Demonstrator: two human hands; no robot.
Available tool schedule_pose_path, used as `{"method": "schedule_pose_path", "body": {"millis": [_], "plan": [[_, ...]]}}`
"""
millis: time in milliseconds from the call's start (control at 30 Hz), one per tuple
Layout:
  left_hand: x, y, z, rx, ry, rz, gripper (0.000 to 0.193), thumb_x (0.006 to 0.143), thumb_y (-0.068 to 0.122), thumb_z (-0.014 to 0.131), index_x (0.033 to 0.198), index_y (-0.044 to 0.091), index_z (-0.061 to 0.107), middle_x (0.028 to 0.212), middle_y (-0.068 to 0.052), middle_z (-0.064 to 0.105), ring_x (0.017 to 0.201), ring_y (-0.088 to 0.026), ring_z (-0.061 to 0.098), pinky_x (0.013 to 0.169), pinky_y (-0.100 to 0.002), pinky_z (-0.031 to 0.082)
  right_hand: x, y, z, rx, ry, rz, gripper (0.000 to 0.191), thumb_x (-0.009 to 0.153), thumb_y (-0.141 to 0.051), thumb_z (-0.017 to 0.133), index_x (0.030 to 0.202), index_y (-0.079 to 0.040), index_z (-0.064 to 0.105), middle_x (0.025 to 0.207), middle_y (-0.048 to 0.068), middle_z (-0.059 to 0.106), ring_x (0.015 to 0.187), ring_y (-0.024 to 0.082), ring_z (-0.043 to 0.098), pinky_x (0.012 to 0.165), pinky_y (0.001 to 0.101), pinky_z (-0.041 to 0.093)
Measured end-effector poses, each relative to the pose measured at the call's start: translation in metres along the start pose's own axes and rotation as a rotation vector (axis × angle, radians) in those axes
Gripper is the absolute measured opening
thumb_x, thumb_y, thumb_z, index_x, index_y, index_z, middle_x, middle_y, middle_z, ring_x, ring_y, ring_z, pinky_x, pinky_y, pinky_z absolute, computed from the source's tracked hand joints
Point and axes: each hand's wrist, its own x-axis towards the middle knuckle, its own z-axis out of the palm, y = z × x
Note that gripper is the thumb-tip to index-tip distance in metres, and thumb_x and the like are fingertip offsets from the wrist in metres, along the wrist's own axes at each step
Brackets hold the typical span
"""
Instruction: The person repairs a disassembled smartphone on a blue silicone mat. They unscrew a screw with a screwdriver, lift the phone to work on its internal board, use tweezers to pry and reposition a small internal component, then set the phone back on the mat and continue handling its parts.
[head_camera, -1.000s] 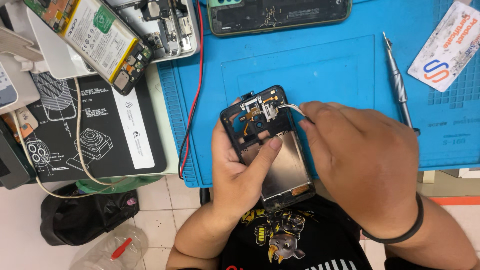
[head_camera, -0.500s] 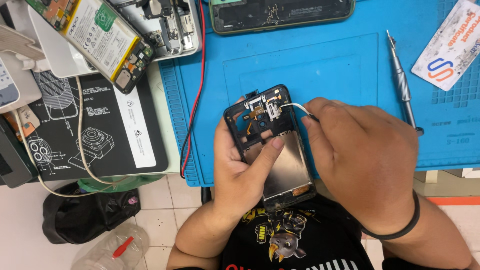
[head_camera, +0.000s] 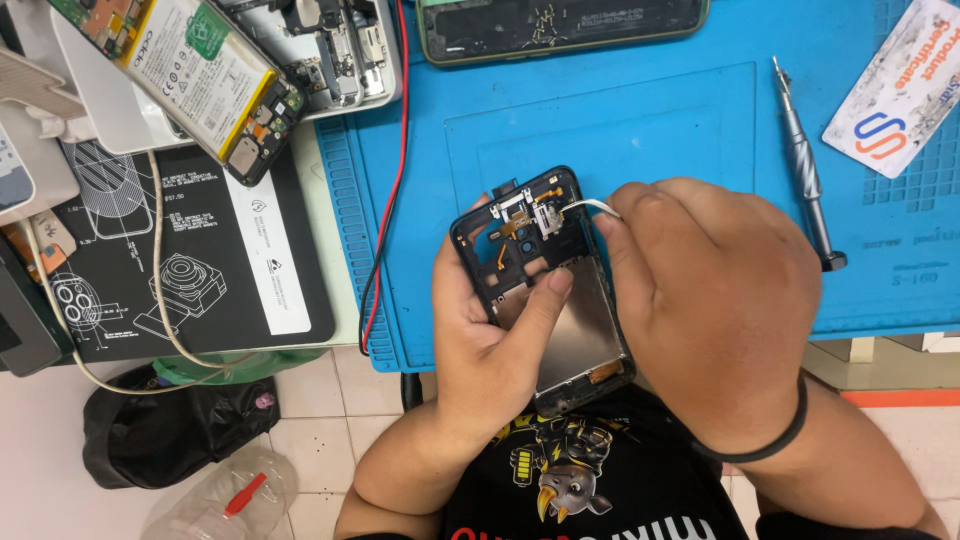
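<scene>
An opened phone frame (head_camera: 583, 335) with bare metal backing and exposed parts near its top is held over the table's near edge. My left hand (head_camera: 488, 345) grips it from the left, thumb pressed on the metal plate. My right hand (head_camera: 712, 300) is closed on thin metal tweezers (head_camera: 592, 206), whose bent tips touch the small parts at the frame's upper right. Most of the tweezers are hidden inside my fist. A black band circles my right wrist.
A blue work mat (head_camera: 640, 140) covers the table. A metal screwdriver (head_camera: 806, 180) and a printed card (head_camera: 895, 90) lie at right. Another open phone (head_camera: 560, 25) sits at the top, a battery and board (head_camera: 205, 75) at upper left, a red wire (head_camera: 392, 180) beside a black mat (head_camera: 180, 260).
The view has shifted slightly. My hands and the phone frame stay together in nearly the same pose, with the tweezers still at the frame's top.
</scene>
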Motion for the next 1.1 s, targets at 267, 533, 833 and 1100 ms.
{"method": "schedule_pose_path", "body": {"millis": [267, 533, 833, 1100], "plan": [[0.0, -0.001, -0.001, -0.01, -0.002, 0.006, 0.064, 0.1, -0.008, 0.066, 0.154, -0.001, 0.032, 0.137, -0.011, 0.059, 0.124, -0.017, 0.063, 0.103, -0.031, 0.058, -0.001, 0.002, 0.005, 0.071, 0.015, 0.046, 0.01, 0.089, -0.007, 0.078, 0.092, -0.002, 0.07, 0.086, 0.01, 0.07, 0.073, 0.032, 0.063, 0.065, 0.0412, 0.047], [0.001, 0.001, 0.0, -0.017, 0.007, -0.014, 0.067, 0.098, -0.007, 0.067, 0.154, 0.001, 0.031, 0.136, -0.01, 0.059, 0.122, -0.017, 0.064, 0.1, -0.03, 0.058, 0.0, 0.004, 0.004, 0.073, -0.013, 0.042, 0.009, 0.091, -0.009, 0.077, 0.092, -0.004, 0.07, 0.085, 0.009, 0.068, 0.074, 0.031, 0.063, 0.066, 0.0407, 0.047], [0.018, 0.013, -0.011, -0.164, -0.077, -0.215, 0.046, 0.094, -0.006, 0.074, 0.135, -0.002, 0.053, 0.116, -0.01, 0.07, 0.103, -0.015, 0.067, 0.09, -0.03, 0.057, 0.004, 0.006, 0.001, -0.002, -0.002, -0.038, 0.012, 0.087, -0.011, 0.08, 0.088, -0.005, 0.07, 0.079, 0.008, 0.064, 0.068, 0.031, 0.06, 0.059, 0.0407, 0.045], [0.018, 0.008, -0.008, -0.132, 0.051, -0.121, 0.038, 0.097, -0.001, 0.073, 0.131, -0.004, 0.057, 0.114, -0.009, 0.072, 0.101, -0.012, 0.068, 0.09, -0.027, 0.057, 0.0, 0.003, 0.005, 0.052, 0.027, -0.064, 0.012, 0.087, -0.009, 0.08, 0.088, -0.004, 0.068, 0.082, 0.007, 0.064, 0.071, 0.029, 0.061, 0.062, 0.0394, 0.046]]}}
